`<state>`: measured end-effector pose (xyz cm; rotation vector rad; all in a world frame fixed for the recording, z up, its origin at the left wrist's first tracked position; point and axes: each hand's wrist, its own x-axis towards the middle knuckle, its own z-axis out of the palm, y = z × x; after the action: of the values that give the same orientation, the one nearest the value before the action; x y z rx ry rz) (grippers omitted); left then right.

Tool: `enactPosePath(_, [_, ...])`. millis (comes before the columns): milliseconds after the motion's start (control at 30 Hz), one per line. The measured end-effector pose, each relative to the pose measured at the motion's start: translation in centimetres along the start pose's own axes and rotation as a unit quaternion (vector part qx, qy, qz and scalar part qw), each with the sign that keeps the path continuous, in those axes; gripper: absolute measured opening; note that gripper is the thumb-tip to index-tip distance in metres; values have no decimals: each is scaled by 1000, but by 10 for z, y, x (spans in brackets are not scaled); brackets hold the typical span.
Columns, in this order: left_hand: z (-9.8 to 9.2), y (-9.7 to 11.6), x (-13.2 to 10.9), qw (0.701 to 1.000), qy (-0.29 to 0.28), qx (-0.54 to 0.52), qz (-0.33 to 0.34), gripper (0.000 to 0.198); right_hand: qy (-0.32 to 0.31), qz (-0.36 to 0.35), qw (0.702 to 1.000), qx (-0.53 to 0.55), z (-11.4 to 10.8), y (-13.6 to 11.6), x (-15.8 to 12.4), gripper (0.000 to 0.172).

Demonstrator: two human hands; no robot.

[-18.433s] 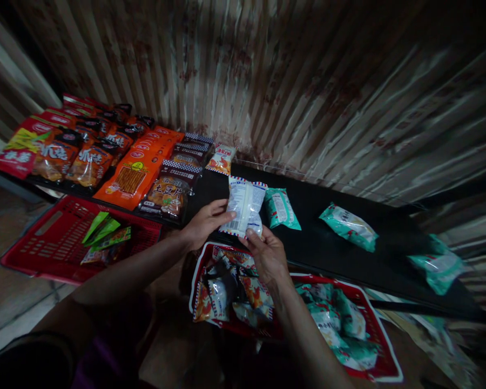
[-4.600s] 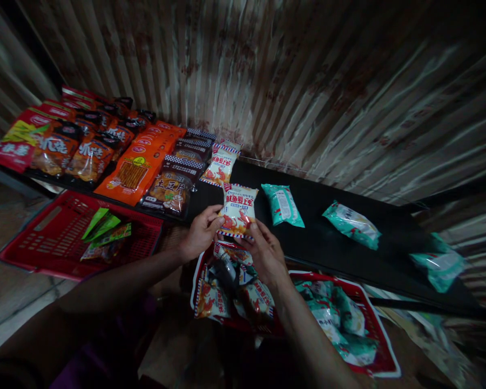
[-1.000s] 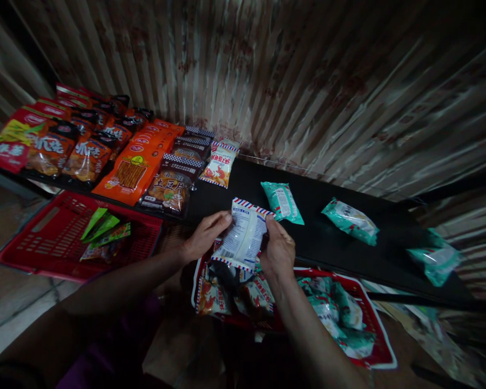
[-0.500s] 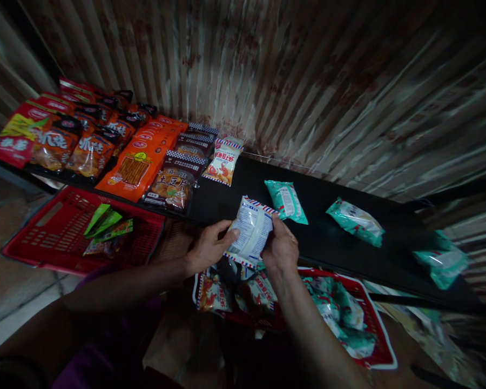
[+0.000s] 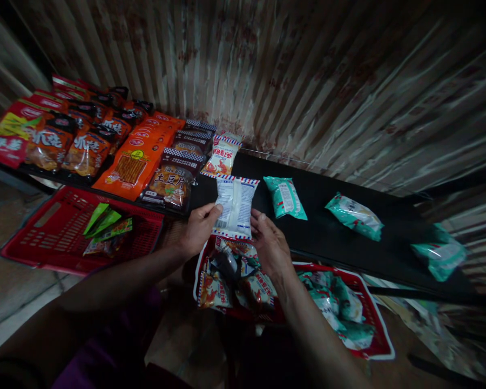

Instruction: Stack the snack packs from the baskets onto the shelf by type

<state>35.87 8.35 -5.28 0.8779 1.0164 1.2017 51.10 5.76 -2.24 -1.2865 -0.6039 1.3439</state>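
A white snack bag (image 5: pixel 235 208) with a red-and-blue striped border is held over the front of the black shelf, its printed back and centre seam facing up. My left hand (image 5: pixel 198 229) pinches its left edge, thumb on top and the fingers hidden beneath. Along the right edge, my right hand (image 5: pixel 272 243) has its bent fingers against the bag. Just behind stands a matching snack bag (image 5: pixel 222 155), front outward. Below my hands, a red basket (image 5: pixel 383 329) contains more striped bags (image 5: pixel 256 289) and several green snack bags (image 5: pixel 328 302).
Orange packets (image 5: pixel 132 165) and brown potato-chip bags (image 5: pixel 172 178) line the shelf's left part. Three green bags, one a teal bag (image 5: pixel 285 197), lie spaced along the black shelf (image 5: pixel 316 202). At lower left sits another red basket (image 5: pixel 36 237) with green packets (image 5: pixel 105 224). A pleated curtain (image 5: pixel 243 70) hangs behind.
Both hands have moved the white bag forward and slightly left, closer to the matching bag on the shelf. It has turned straighter. The right-hand fingers have shifted along its edge.
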Motion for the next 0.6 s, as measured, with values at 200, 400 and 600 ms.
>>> enactPosePath(200, [0,-5,4,999,11,-31,-10,38,-29,-5,999,-13,-5,5,-6,44])
enactPosePath(400, [1,-8,4,997,6,-71,-14,37,-46,0,999,-11,-3,5,-4,41])
enactPosePath(600, [-1,-11,7,997,7,-75,-14,35,-42,-6,999,-8,-3,8,-2,41])
